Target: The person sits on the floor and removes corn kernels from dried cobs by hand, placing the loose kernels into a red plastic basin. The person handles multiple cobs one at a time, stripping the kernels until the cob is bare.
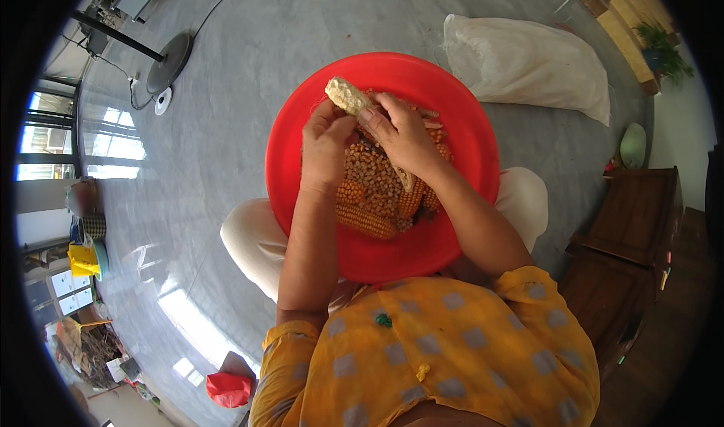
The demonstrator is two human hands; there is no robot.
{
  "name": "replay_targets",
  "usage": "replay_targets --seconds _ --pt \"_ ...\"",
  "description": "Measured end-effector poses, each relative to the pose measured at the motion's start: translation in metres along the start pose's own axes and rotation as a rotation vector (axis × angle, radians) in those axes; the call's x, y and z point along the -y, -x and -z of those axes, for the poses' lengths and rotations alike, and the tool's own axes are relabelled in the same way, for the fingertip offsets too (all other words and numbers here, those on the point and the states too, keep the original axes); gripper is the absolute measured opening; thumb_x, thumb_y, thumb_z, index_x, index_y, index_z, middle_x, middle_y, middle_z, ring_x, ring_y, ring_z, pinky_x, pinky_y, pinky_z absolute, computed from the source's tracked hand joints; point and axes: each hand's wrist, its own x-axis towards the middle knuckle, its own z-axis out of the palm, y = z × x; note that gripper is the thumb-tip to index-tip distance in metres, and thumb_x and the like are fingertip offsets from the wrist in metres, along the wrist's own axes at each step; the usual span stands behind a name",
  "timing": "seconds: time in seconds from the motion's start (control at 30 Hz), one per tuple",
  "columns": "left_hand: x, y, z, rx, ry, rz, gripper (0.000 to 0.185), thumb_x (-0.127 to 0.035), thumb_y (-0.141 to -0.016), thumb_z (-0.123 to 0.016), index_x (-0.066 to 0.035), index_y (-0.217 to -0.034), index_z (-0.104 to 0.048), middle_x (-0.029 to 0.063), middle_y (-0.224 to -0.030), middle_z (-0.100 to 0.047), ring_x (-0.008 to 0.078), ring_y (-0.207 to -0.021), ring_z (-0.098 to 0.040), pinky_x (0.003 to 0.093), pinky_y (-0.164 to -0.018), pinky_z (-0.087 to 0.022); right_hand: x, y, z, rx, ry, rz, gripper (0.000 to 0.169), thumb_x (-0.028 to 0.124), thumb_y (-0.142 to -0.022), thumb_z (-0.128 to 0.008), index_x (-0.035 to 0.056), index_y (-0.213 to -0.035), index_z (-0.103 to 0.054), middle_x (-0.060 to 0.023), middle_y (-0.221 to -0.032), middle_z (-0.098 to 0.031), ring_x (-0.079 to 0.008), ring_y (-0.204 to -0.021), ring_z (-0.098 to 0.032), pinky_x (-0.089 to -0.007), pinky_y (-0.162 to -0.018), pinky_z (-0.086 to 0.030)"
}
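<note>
A red plastic basin [384, 266] rests before me between my knees. Loose corn kernels [370, 172] lie in it, with several orange corn cobs [365, 221] around them. Above the basin's far part, a pale, bare-looking corn cob [346, 94] is held between my two hands. My right hand [399, 130] grips its near end with thumb and fingers. My left hand [328, 141] has its fingers bent against the cob's left side; the fingertips are partly hidden. Beneath my right wrist, a dry, pale cob or husk piece [404, 177] lies on the corn.
A white woven sack [526, 62] lies on the grey floor beyond the basin, to the right. At the upper left stands a round black stand base [169, 62] with cables nearby. Dark wooden cabinets [628, 218] are at the right, and a red bag [229, 390] sits at the lower left.
</note>
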Motion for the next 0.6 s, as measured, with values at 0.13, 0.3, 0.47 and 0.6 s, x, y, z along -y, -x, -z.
replay_targets --seconds 0.13,0.3,0.47,0.6 --pt "-0.003 -0.004 0.009 -0.041 0.175 0.024 0.024 -0.012 -0.085 -0.05 -0.002 -0.104 -0.06 0.004 -0.092 -0.064 0.0104 -0.077 -0.058 0.0232 -0.064 -0.045 -0.001 0.001 -0.001 -0.013 0.041 0.076 0.033 0.025 -0.09 -0.057 -0.003 -0.107 -0.053 -0.021 -0.091 -0.064 -0.0352 -0.082 -0.064 -0.0399 -0.07 -0.049" --pt "-0.002 -0.007 0.017 0.01 0.174 0.027 0.02 -0.012 -0.085 -0.051 0.0 -0.099 -0.061 0.0047 -0.082 -0.063 0.0104 -0.064 -0.057 0.0216 -0.056 -0.046 -0.002 0.005 -0.001 0.019 0.085 0.112 0.033 0.024 -0.09 -0.057 -0.0034 -0.107 -0.053 -0.0223 -0.091 -0.063 -0.0368 -0.084 -0.062 -0.0407 -0.071 -0.048" --pt "0.0 -0.008 0.016 0.013 0.166 0.047 0.017 -0.009 -0.086 -0.047 -0.001 -0.094 -0.059 0.0046 -0.08 -0.061 0.0102 -0.064 -0.055 0.0207 -0.052 -0.042 -0.001 0.005 -0.001 0.063 0.142 0.12 0.038 0.027 -0.09 -0.056 -0.0041 -0.111 -0.051 -0.0234 -0.092 -0.062 -0.0385 -0.086 -0.061 -0.0436 -0.074 -0.046" --pt "0.0 -0.007 0.016 0.031 0.096 0.023 0.019 -0.006 -0.082 -0.045 0.0 -0.09 -0.062 0.0033 -0.076 -0.061 0.0077 -0.06 -0.053 0.0201 -0.05 -0.04 0.0 0.007 -0.001 0.14 0.281 0.039 0.045 0.031 -0.091 -0.054 -0.0044 -0.118 -0.048 -0.0241 -0.096 -0.062 -0.0395 -0.09 -0.06 -0.0448 -0.077 -0.047"
